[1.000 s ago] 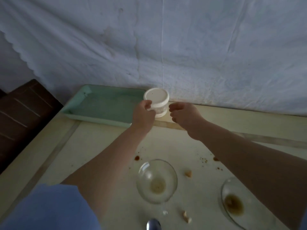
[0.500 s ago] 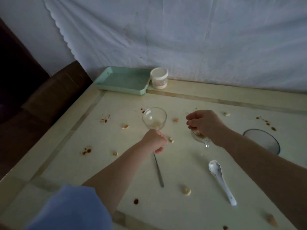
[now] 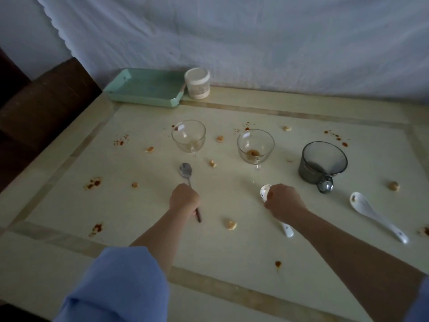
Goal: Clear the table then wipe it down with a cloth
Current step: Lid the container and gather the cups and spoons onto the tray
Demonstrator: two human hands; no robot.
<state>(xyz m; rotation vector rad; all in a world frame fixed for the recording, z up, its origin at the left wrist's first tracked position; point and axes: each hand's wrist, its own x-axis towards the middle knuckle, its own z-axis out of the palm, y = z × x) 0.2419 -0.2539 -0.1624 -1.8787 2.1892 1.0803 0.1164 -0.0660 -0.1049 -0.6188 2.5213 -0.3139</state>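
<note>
My left hand (image 3: 184,199) is closed around the handle of a metal spoon (image 3: 186,170) lying on the cream table (image 3: 144,228). My right hand (image 3: 282,202) is closed on a white ceramic spoon (image 3: 264,192), whose handle tip shows below my wrist. Two clear glass cups (image 3: 188,135) (image 3: 255,146) with brown dregs stand beyond my hands. A dark glass cup (image 3: 322,162) stands at the right. A second white spoon (image 3: 376,216) lies at the right. A green tray (image 3: 144,87) and a white lidded jar (image 3: 197,82) sit at the far edge.
Crumbs (image 3: 230,224) and reddish-brown stains (image 3: 94,183) are scattered over the table. A white cloth backdrop (image 3: 232,43) hangs behind the table. A dark brown seat (image 3: 41,112) stands off the table's left edge.
Both hands drew back from the jar at the far edge to the near spoons. My left hand closed on the metal spoon and my right hand on the white spoon.
</note>
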